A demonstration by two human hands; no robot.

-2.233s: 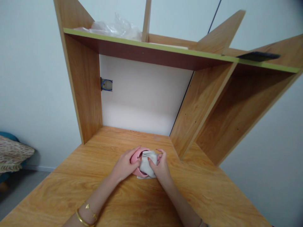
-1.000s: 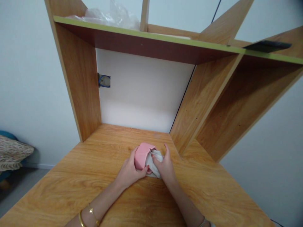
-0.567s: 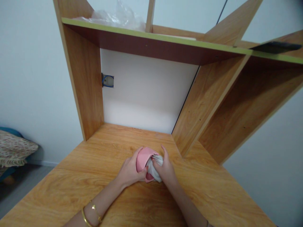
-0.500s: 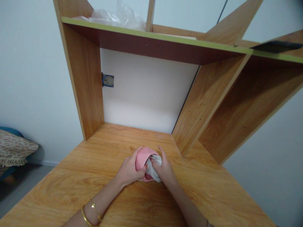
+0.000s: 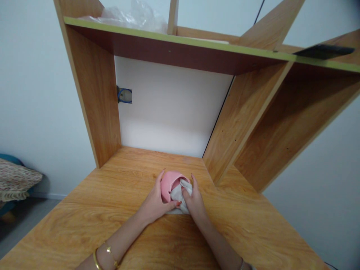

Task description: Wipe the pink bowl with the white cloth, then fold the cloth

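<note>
A pink, rounded, hollow bowl [image 5: 169, 183] with an uneven rim is tipped so that its mouth faces right and toward me, low over the wooden desktop. My left hand [image 5: 157, 198] wraps its left side, fingers behind and thumb across the front over the cloth. A light grey-white cloth [image 5: 177, 194] is bunched in the bowl's mouth and trails down below it. My right hand [image 5: 194, 198] grips this cloth at the right, thumb pressed into it and index finger raised behind. The fingertips behind the bowl are hidden.
The wooden desktop [image 5: 112, 198] has a side panel [image 5: 92, 93] at left and an upright divider [image 5: 239, 123] at right. Overhead runs a green-edged shelf [image 5: 197, 42] with a clear plastic bag [image 5: 132, 17] and a dark flat object [image 5: 323, 51]. Patterned fabric [image 5: 17, 178] lies far left.
The bowl has turned so more of its opening and inner wall shows. My left thumb has shifted right onto the cloth, and the cloth has been rebunched. The camera view has shifted slightly.
</note>
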